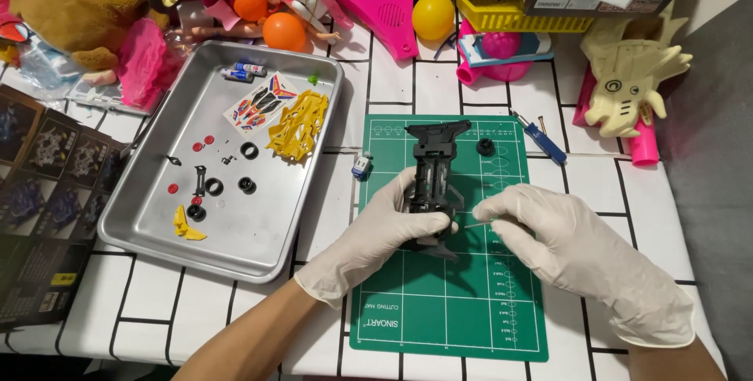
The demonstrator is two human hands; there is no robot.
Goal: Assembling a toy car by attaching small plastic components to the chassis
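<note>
A metal tray is sitting at the left of the tabletop, carrying small black tyres, a sticker sheet and a yellow plastic body part. Over the green cutting mat, the gloved left hand is gripping a black toy-car chassis, holding it upright. The gloved right hand is pinching a thin metal pin, bringing its tip toward the chassis side. This looks like a fitting step; the pin needs careful lining-up with its hole.

The left hand hides the bottom of the black toy car frame. The thin pin is too small to tell. The teddy bear is cut off.
</note>
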